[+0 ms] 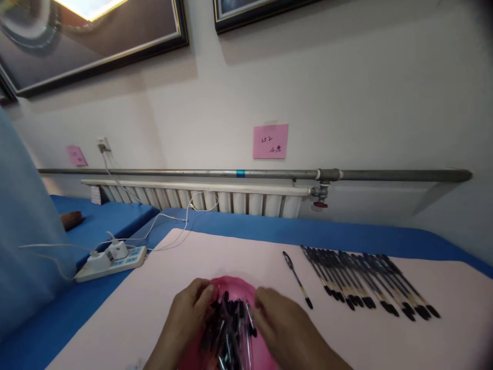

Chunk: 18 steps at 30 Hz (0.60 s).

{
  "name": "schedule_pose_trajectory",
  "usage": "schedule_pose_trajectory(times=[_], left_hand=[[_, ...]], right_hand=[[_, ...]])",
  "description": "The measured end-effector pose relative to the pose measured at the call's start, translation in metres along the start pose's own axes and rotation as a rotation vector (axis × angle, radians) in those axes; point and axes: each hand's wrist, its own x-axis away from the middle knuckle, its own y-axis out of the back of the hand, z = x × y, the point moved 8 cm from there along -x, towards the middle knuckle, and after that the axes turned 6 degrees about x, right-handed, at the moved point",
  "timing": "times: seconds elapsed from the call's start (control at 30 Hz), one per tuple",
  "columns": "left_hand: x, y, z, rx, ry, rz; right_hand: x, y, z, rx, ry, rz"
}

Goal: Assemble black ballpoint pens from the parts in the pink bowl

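At the near edge of the view a pink basin [265,357] holds a jumble of dark caps and clear pen barrels [233,334]. My left hand [190,308] is over its left side, fingers curled and pressed together at the parts; whatever they grip is too small to name. Over the right side is my right hand [283,324], smeared by motion, its fingertips turned away from me. To the right of the basin lies a single black-capped pen [298,280], apart from a slanting row of several similar pens [358,280].
Pink paper [154,303] covers much of the blue table [239,222]. A white power strip [111,262] with plugs and cables lies at the left, near a blue curtain [31,241]. Behind the table are a radiator [239,201] and a metal pipe [185,173]. Another person's hand [72,220] rests far left.
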Motion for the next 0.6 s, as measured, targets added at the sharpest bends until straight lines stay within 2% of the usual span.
schedule_pose_trajectory(times=[0.07, 0.1, 0.13, 0.2, 0.3, 0.4, 0.5, 0.57, 0.6], left_hand=[[-0.002, 0.006, 0.001, 0.000, -0.011, -0.041], [-0.002, 0.008, 0.002, 0.010, -0.010, -0.051], [-0.003, 0.008, 0.002, 0.024, -0.008, -0.052], [-0.002, 0.007, 0.003, 0.061, -0.002, -0.046], [0.000, 0.001, 0.002, 0.088, 0.003, -0.030], [0.002, -0.006, 0.001, 0.144, 0.012, 0.011], [0.002, -0.015, 0.002, 0.284, 0.066, 0.088], [0.004, -0.020, 0.001, 0.438, 0.108, 0.137], [0.005, -0.023, -0.001, 0.525, 0.119, 0.162]], right_hand=[[-0.005, 0.023, -0.024, 0.182, -0.103, -0.142], [-0.007, 0.029, -0.040, 0.265, -0.188, -0.153], [-0.008, 0.032, -0.058, 0.308, -0.291, -0.130], [-0.009, 0.032, -0.086, 0.304, -0.400, -0.069], [-0.010, 0.029, -0.106, 0.225, -0.433, -0.024], [-0.011, 0.030, -0.098, 0.108, -0.411, -0.013], [-0.010, 0.025, -0.063, -0.164, -0.336, 0.030], [-0.007, 0.009, -0.031, -0.618, -0.286, 0.169], [-0.004, -0.001, -0.015, -0.754, -0.261, 0.268]])
